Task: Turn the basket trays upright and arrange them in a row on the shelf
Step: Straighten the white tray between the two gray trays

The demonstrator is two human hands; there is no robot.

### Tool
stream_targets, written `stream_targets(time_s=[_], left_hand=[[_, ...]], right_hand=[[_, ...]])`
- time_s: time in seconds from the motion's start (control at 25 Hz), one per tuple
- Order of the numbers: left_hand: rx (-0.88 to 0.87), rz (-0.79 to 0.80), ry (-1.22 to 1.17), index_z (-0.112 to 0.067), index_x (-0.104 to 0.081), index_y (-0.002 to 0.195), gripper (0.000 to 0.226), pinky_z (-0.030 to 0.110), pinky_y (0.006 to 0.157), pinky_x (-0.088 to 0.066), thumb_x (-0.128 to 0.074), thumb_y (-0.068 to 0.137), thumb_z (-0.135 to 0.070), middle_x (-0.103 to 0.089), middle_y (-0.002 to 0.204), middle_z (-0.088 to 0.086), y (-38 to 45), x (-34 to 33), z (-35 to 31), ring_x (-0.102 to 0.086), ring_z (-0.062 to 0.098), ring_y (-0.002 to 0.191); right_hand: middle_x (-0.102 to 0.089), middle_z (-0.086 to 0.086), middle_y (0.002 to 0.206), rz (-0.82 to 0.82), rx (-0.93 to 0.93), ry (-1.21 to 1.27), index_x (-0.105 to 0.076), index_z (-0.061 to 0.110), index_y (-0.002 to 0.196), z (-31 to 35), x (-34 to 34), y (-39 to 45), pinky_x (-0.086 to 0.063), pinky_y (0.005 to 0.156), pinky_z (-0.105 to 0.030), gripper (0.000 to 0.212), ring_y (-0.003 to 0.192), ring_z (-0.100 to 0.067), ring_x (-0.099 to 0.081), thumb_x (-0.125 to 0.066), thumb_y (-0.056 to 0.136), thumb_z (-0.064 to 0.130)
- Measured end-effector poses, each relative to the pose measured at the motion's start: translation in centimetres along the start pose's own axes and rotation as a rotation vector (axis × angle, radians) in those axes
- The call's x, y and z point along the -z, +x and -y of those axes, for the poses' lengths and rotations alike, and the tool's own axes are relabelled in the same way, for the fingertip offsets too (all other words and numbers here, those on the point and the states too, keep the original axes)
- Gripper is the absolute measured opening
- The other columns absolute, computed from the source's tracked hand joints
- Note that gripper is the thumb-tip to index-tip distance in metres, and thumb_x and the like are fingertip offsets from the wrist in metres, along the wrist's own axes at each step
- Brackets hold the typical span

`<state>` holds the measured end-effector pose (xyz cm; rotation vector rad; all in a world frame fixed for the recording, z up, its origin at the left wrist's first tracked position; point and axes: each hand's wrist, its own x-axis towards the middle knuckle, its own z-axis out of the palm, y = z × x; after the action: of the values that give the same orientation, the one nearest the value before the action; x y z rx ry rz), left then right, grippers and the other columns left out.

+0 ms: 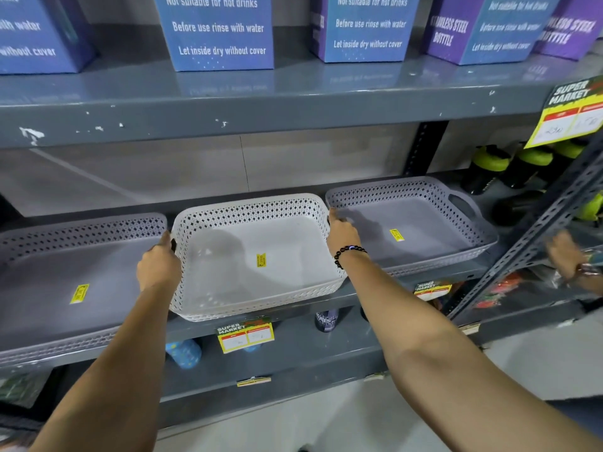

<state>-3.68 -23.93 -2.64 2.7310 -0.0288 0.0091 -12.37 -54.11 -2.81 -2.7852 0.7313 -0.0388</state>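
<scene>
Three basket trays stand upright side by side on the grey shelf. The white tray is in the middle, its front edge overhanging the shelf lip a little. My left hand grips its left handle and my right hand, with a dark bead bracelet on the wrist, grips its right handle. A grey tray lies to the left and another grey tray to the right. Each tray carries a small yellow sticker inside.
Blue and purple bottle boxes line the shelf above. Black bottles with green lids stand right of the trays behind a slanted metal upright. Another person's hand reaches in at far right. Price tags hang on shelf edges.
</scene>
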Motion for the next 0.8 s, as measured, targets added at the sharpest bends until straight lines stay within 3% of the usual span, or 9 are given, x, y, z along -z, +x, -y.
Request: stream_targets(time_s=[0.32,0.8], left_hand=[[0.019,-0.019,-0.021,-0.017,-0.033,0.147,0.054,0.048,0.079,-0.049,-0.031,0.096,0.0,-0.063,0.112,0.032,-0.06,-0.02,-0.08,-0.06,0.046,0.101],[0.027,-0.027,-0.036,-0.02,-0.032,0.147,0.057,0.046,0.076,-0.051,-0.03,0.094,0.003,-0.065,0.11,0.03,0.11,-0.19,0.03,-0.062,0.044,0.097]], right_hand=[[-0.061,-0.027,0.121,0.0,-0.034,0.064,-0.014,0.001,0.149,0.4,-0.01,0.17,-0.053,0.085,-0.041,0.057,0.11,-0.036,-0.061,-0.032,0.095,-0.007],[-0.064,-0.027,0.115,-0.02,-0.051,0.081,-0.017,0.007,0.15,0.57,-0.06,0.15,-0.054,0.082,-0.042,0.06,0.105,-0.037,-0.063,-0.032,0.093,-0.008]])
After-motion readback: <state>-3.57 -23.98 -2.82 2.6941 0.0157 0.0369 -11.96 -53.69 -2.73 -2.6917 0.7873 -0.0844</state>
